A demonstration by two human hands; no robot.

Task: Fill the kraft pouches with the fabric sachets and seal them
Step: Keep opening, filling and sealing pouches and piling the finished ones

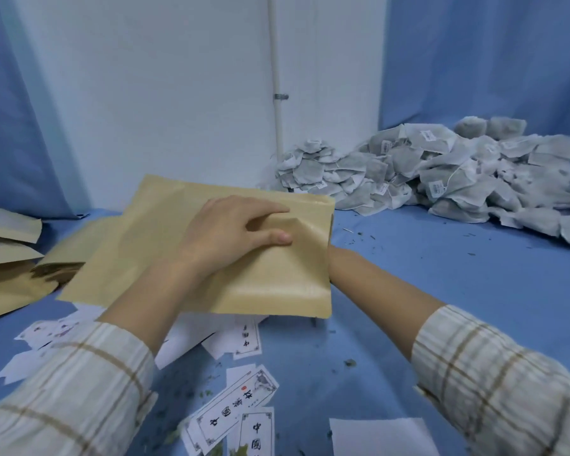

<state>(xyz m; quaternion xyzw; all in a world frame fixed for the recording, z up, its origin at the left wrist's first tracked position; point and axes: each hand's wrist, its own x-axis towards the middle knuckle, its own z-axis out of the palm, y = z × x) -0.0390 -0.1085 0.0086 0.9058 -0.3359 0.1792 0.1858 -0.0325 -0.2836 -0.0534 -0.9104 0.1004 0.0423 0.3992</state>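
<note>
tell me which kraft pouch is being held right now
The kraft pouch in the middle: the left hand presses on top and the right forearm enters its open end. The other pouches lie untouched at left.

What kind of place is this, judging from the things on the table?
Probably a small hand-packing workstation. A large heap of grey fabric sachets lies on the blue cloth-covered table, flat brown kraft paper pouches are stacked at the left, and loose printed paper labels lie scattered in front.
</note>
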